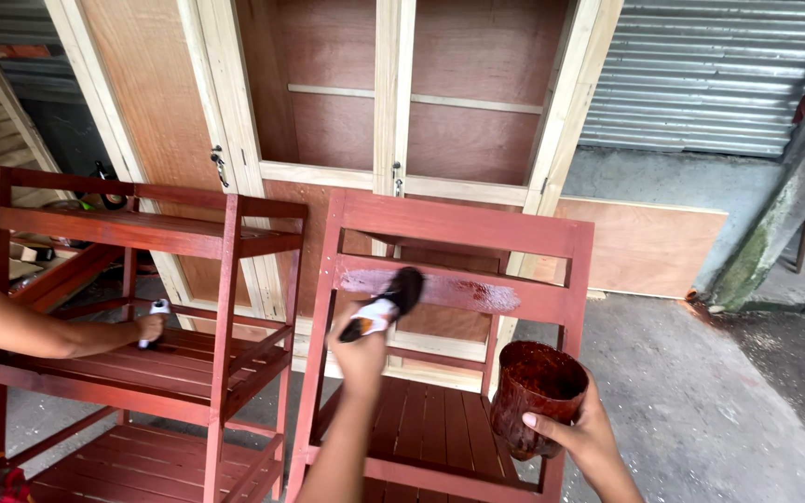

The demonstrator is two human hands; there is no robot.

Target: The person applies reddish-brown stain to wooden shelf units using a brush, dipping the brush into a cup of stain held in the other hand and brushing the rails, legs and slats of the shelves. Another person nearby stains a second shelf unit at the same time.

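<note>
Nearest, a stained red-brown cup is gripped by the right hand. Beyond it, a dark brush is clasped by the left hand and pressed to the red rack's wet rail. Left, another person's hand is closed on a white-handled tool at a second red rack; a pale cabinet stands behind.

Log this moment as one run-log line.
left hand: holds brush on rack rail, wet patch | right hand: holds stain cup | co-worker's hand: brushing second rack
</note>
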